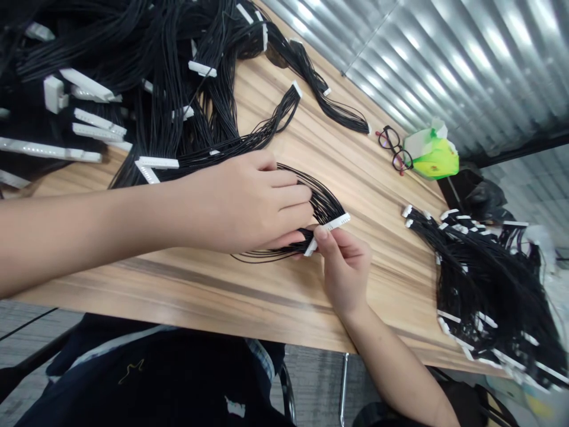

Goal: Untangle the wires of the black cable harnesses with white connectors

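A black wire harness [317, 201] with a long white connector [328, 231] lies on the wooden table [284, 284] in front of me. My left hand [249, 201] is closed over the fanned black wires just behind the connector, fingers pressed together on them. My right hand [344, 261] pinches the white connector from below, thumb on its near end. The wires curve back in a loop toward the big pile at the upper left.
A large heap of black harnesses with white connectors [133, 71] covers the table's far left. Another pile [484, 284] lies at the right edge. Glasses [395, 149] and a green and white bag [433, 154] sit at the back by a corrugated metal wall.
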`<state>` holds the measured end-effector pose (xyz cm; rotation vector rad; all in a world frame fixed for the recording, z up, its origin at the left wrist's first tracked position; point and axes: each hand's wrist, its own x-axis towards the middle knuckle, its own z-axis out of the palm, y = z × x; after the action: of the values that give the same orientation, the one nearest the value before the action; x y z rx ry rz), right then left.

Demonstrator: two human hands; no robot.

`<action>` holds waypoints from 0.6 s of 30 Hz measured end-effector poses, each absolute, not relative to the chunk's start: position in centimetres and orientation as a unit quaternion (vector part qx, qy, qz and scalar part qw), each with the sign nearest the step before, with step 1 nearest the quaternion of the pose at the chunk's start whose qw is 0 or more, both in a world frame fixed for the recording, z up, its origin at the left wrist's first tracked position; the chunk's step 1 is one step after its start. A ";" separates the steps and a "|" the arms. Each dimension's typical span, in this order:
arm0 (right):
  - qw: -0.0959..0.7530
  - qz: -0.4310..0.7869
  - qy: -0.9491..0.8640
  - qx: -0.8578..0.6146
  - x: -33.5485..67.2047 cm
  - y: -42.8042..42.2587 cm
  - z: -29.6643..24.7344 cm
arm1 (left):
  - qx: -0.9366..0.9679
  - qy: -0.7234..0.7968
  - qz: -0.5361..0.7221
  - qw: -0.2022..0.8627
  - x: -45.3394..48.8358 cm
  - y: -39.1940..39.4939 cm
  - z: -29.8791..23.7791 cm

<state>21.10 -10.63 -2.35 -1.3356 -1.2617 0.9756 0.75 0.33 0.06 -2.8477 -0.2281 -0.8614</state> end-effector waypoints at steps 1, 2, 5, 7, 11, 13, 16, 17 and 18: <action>0.502 0.396 -0.533 -0.555 21.1 -10.6 -2.1 | -0.950 -0.071 -0.300 0.047 0.6 0.3 -0.2; 0.498 0.388 -0.543 -0.555 21.1 -10.6 -2.0 | -0.949 -0.070 -0.308 0.006 0.5 0.2 -0.3; 0.490 0.372 -0.561 -0.554 21.2 -10.5 -1.7 | -0.937 -0.064 -0.316 -0.133 0.0 0.1 0.1; 0.488 0.367 -0.560 -0.560 21.4 -10.6 -1.7 | -0.922 -0.039 -0.322 -0.213 -0.3 0.1 1.0; 0.489 0.362 -0.549 -0.574 21.9 -10.5 -2.0 | -0.882 -0.006 -0.251 -0.399 -1.2 0.7 3.2; 0.485 0.355 -0.546 -0.584 22.1 -10.4 -2.1 | -0.868 -0.015 -0.188 -0.460 -1.7 1.2 4.0; 0.479 0.356 -0.548 -0.586 22.2 -10.1 -2.2 | -0.916 -0.063 -0.193 -0.346 -2.0 1.8 4.2; 0.477 0.360 -0.549 -0.584 22.2 -10.0 -2.2 | -0.937 -0.095 -0.227 -0.246 -1.9 2.0 3.9; 0.475 0.367 -0.549 -0.582 22.2 -9.9 -2.2 | -0.948 -0.130 -0.255 -0.136 -1.7 2.0 3.5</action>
<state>22.16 -9.94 -2.15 -1.4220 -1.3422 0.8960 -1.74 2.00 3.51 -3.2694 -0.4487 -0.8780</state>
